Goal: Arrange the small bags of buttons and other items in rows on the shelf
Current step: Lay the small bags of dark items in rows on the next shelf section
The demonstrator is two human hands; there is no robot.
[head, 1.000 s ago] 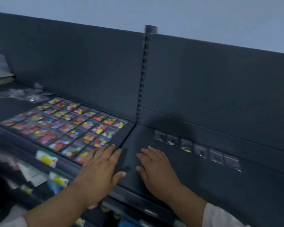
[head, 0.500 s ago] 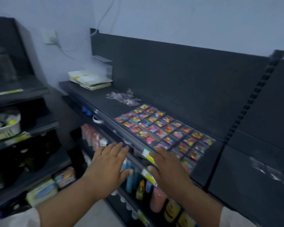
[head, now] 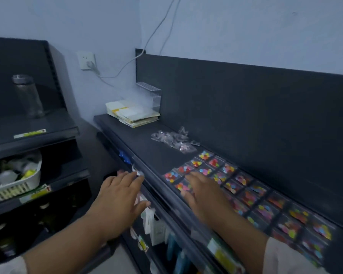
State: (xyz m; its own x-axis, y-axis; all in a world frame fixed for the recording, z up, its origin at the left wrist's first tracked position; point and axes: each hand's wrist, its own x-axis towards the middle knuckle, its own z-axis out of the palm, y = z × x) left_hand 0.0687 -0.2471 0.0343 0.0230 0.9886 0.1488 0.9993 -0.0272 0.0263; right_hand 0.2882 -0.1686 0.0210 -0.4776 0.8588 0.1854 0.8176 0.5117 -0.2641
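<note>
Several small clear bags of coloured buttons (head: 251, 196) lie in neat rows on the dark top shelf (head: 147, 149). A loose heap of clear bags (head: 174, 140) sits further left on the same shelf. My right hand (head: 204, 192) hovers flat, fingers apart, over the left end of the rows. My left hand (head: 121, 200) is spread open in front of the shelf's front edge, below its level, holding nothing.
A stack of yellow-white papers (head: 133, 113) and a clear plastic box (head: 149, 95) stand at the shelf's far left end. A side shelf unit holds a bottle (head: 28, 95) and a white basket (head: 16, 180). Hanging goods (head: 156, 226) fill the lower shelves.
The view has swung left from the right shelf section to the left one. Both hands moved left with it, from resting on the shelf to hovering near the rows' left end.
</note>
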